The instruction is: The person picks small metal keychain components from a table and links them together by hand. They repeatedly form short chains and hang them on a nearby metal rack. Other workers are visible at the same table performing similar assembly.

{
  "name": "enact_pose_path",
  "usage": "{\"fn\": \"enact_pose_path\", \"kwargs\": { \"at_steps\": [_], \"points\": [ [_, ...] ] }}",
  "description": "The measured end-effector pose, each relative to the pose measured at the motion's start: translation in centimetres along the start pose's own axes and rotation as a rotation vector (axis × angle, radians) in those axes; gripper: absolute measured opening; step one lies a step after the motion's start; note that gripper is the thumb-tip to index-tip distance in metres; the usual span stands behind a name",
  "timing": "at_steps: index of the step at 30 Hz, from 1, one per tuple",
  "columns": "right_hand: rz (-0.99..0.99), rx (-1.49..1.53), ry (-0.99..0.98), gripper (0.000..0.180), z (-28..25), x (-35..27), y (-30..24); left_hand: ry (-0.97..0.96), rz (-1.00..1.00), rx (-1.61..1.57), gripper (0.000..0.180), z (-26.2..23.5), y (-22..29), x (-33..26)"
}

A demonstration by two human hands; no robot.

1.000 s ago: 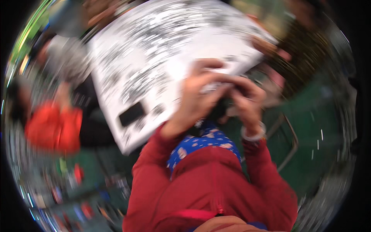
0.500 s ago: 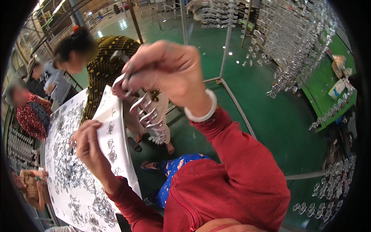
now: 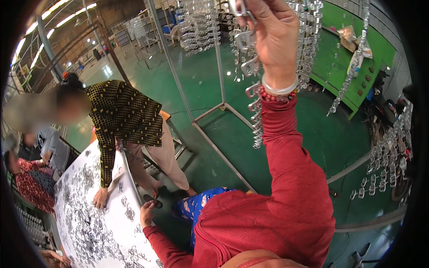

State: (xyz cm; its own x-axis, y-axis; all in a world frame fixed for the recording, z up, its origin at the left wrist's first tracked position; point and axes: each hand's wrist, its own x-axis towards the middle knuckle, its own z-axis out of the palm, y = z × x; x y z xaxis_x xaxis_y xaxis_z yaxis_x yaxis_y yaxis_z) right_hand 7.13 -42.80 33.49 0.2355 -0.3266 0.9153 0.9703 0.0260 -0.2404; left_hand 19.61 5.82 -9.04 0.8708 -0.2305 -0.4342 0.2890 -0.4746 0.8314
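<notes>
My right hand (image 3: 277, 42) is raised high at the top of the head view, its fingers closed on the top link of a hanging chain of silver metal buckle-shaped pieces (image 3: 250, 67). The chain hangs down beside my wrist and red sleeve, its lower end at about forearm level. Part of the top link is cut off by the picture's edge. My left hand (image 3: 147, 214) is low by the right edge of the white-covered table (image 3: 127, 176), fingers loosely bent and apart, with nothing visible in them. Many loose metal pieces (image 3: 91, 223) lie spread over that table.
Across the table edge a person in a black-and-yellow checked top (image 3: 125, 111) leans over the pieces; other people sit along the far left. A metal rack frame (image 3: 223, 147) stands on the green floor. More buckle chains (image 3: 196, 27) hang behind, near a green panel (image 3: 330, 67).
My right hand has moved up and to the right, carrying the chain toward the hanging chains. My left hand has dropped back from over the table to its edge. The view has turned rightward.
</notes>
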Motion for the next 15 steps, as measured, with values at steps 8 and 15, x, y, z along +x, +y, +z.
{"fn": "enact_pose_path", "kwargs": {
  "at_steps": [8,15],
  "points": [
    [-0.151,-0.26,0.011,0.016,-7.1,2.5,-8.6,0.01,0.045,-0.281,0.048,-0.4,-0.6,-0.9],
    [-0.104,-0.441,0.036,0.018,-9.5,4.1,-13.6,0.03,0.057,-0.272,0.047,-1.0,-1.2,-0.9]
  ]
}}
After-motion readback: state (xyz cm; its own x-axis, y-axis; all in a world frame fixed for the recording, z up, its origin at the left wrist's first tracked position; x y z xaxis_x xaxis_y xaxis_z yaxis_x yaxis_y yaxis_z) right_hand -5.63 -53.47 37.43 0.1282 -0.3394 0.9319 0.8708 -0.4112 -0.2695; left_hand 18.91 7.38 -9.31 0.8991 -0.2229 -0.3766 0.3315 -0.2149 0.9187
